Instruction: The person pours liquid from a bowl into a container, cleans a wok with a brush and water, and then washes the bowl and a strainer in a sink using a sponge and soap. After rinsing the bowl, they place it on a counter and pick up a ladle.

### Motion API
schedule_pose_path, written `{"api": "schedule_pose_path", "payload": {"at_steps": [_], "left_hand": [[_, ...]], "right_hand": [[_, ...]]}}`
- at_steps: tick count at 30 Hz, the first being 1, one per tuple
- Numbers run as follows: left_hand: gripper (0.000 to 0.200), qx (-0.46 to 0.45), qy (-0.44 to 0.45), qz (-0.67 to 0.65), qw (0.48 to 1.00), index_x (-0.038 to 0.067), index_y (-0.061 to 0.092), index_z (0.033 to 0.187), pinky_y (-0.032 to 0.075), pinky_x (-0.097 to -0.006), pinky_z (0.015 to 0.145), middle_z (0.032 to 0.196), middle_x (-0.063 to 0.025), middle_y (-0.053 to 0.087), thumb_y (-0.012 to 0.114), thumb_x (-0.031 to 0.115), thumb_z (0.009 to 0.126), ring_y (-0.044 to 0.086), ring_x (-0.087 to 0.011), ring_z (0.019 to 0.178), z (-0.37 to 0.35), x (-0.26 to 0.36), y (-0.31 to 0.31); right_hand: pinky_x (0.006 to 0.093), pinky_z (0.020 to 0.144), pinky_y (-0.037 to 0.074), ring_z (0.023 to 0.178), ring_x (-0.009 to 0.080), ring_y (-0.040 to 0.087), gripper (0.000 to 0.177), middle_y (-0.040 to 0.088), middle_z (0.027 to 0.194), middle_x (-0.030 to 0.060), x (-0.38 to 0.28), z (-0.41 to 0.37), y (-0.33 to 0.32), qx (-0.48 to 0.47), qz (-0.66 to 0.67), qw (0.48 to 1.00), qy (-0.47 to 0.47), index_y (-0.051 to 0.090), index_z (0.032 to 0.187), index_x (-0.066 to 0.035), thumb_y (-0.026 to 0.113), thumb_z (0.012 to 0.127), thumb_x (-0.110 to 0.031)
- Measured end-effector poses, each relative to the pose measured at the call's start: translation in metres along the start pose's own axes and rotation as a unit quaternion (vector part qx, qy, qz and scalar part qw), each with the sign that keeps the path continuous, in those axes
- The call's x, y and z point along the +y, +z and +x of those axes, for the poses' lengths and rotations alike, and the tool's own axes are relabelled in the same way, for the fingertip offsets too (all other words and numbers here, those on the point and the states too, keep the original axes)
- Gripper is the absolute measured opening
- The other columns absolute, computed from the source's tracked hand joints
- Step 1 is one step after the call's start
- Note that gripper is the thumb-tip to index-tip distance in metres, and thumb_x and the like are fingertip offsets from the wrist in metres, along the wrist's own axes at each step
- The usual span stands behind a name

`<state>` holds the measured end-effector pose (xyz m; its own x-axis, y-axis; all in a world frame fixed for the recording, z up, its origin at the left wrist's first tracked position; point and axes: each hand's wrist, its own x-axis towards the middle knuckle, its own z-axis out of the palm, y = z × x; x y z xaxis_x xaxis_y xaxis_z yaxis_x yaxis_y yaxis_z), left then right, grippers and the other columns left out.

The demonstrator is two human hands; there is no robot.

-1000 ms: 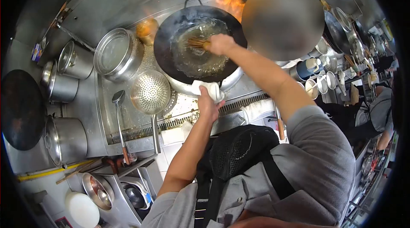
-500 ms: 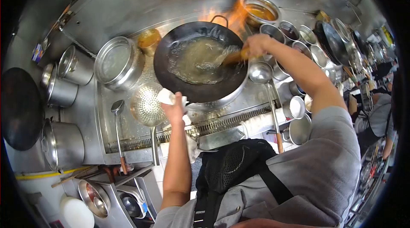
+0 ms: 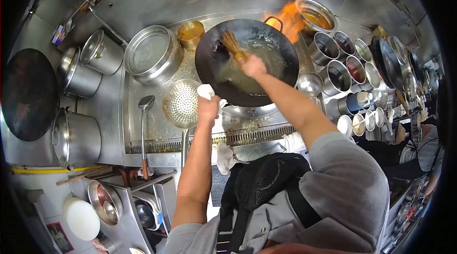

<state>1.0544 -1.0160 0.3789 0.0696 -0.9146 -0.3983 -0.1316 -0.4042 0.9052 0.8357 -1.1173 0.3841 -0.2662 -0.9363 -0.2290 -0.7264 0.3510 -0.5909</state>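
Brush just swung over to the other wall of the wok
So the right hand (image 3: pixel 253 67) has come across from the right side, fingers closed round the bamboo brush (image 3: pixel 239 56), bristles just ahead and left of it. That puts them on the far-left wall of the wok (image 3: pixel 208 66), with the liquid (image 3: pixel 272 61) mostly right of that hand. Left hand (image 3: pixel 208 109) is bunched on a white cloth (image 3: pixel 205 91) by the near rim, can't tell if there's a handle under it. Strainer's (image 3: pixel 182 102) just left of that one.
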Motion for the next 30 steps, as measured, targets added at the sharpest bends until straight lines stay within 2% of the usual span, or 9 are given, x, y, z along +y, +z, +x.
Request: {"api": "schedule_pose_path", "payload": {"at_steps": [4,7,10,13,15,19,24,25,30], "left_hand": [[0.034,0.02,0.016,0.002,1.0,-0.005,0.052,0.106,0.042,-0.0331,0.037,0.079,-0.0122,0.062,0.063,0.009,0.077,0.057,-0.0194,0.053,-0.008,0.007,0.005],[0.05,0.058,0.056,0.085,0.993,-0.011,0.047,0.117,0.052,-0.0412,0.078,0.102,-0.0235,0.065,0.063,0.014,0.076,0.066,-0.0342,0.089,0.025,-0.032,0.002],[0.052,0.054,0.047,0.094,0.993,-0.012,0.047,0.119,0.05,-0.0413,0.085,0.106,-0.0258,0.064,0.062,0.015,0.076,0.065,-0.036,0.096,0.025,-0.029,0.0],[0.052,0.023,0.029,0.078,0.996,-0.012,0.048,0.118,0.051,-0.0415,0.083,0.104,-0.0253,0.065,0.063,0.015,0.076,0.066,-0.0348,0.091,0.016,-0.017,-0.003],[0.051,-0.003,0.013,0.056,0.998,-0.011,0.049,0.118,0.051,-0.0416,0.082,0.102,-0.0247,0.065,0.063,0.015,0.076,0.066,-0.034,0.088,0.011,-0.002,-0.007],[0.036,0.031,0.044,0.046,0.997,-0.006,0.054,0.109,0.047,-0.0379,0.057,0.088,-0.0172,0.065,0.063,0.012,0.078,0.062,-0.0257,0.067,0.016,-0.015,-0.003],[0.024,0.116,0.145,0.06,0.981,0.0,0.056,0.102,0.041,-0.0343,0.038,0.077,-0.0104,0.063,0.061,0.01,0.081,0.058,-0.0191,0.051,0.034,-0.04,0.001],[0.022,0.058,0.083,0.042,0.994,0.001,0.055,0.101,0.04,-0.0338,0.037,0.076,-0.0096,0.062,0.06,0.01,0.082,0.057,-0.0184,0.05,0.014,-0.013,-0.004],[0.018,-0.045,-0.004,0.007,0.999,0.003,0.054,0.1,0.041,-0.0327,0.039,0.075,-0.0074,0.061,0.059,0.009,0.083,0.056,-0.0166,0.051,0.004,0.009,-0.013]], "right_hand": [[0.0438,0.071,0.056,0.069,0.0323,0.07,0.053,0.07,0.107,0.0198,-0.039,-0.065,0.008,-0.102,0.105,0.989,-0.032,0.05,0.141,-0.017,0.054,0.095,-0.042],[0.0415,0.059,0.054,0.049,0.0276,0.063,0.053,0.071,0.099,0.0201,-0.021,-0.104,-0.011,-0.166,0.059,0.976,-0.129,0.05,0.141,-0.014,0.054,0.096,-0.041],[0.0387,0.056,0.053,0.047,0.0246,0.061,0.052,0.069,0.079,0.0182,-0.031,-0.083,-0.025,-0.204,0.093,0.971,-0.081,0.05,0.141,-0.012,0.054,0.097,-0.038],[0.0391,0.053,0.052,0.052,0.0254,0.062,0.049,0.067,0.078,0.017,-0.03,-0.02,0.039,0.034,0.118,0.975,-0.186,0.052,0.139,-0.012,0.055,0.096,-0.036],[0.0449,0.078,0.055,0.081,0.038,0.07,0.05,0.069,0.1,0.0236,-0.058,-0.072,0.013,-0.1,0.135,0.984,-0.053,0.054,0.136,-0.01,0.054,0.095,-0.039],[0.0428,0.088,0.052,0.098,0.0405,0.066,0.05,0.066,0.113,0.0243,0.024,-0.107,-0.019,-0.156,-0.014,0.958,-0.24,0.056,0.135,-0.012,0.055,0.094,-0.041],[0.038,0.066,0.058,0.068,0.0318,0.07,0.043,0.072,0.095,0.0184,0.013,-0.112,-0.139,-0.292,-0.242,0.923,-0.066,0.066,0.125,-0.02,0.058,0.089,-0.043],[0.0377,0.059,0.058,0.058,0.0323,0.068,0.04,0.072,0.082,0.0155,0.072,-0.045,-0.101,-0.158,-0.279,0.87,-0.375,0.07,0.117,-0.017,0.059,0.088,-0.042],[0.0447,0.075,0.056,0.079,0.0329,0.071,0.046,0.072,0.094,0.0187,-0.048,-0.048,-0.044,-0.116,-0.001,0.993,-0.035,0.068,0.119,-0.018,0.05,0.092,-0.05]]}}
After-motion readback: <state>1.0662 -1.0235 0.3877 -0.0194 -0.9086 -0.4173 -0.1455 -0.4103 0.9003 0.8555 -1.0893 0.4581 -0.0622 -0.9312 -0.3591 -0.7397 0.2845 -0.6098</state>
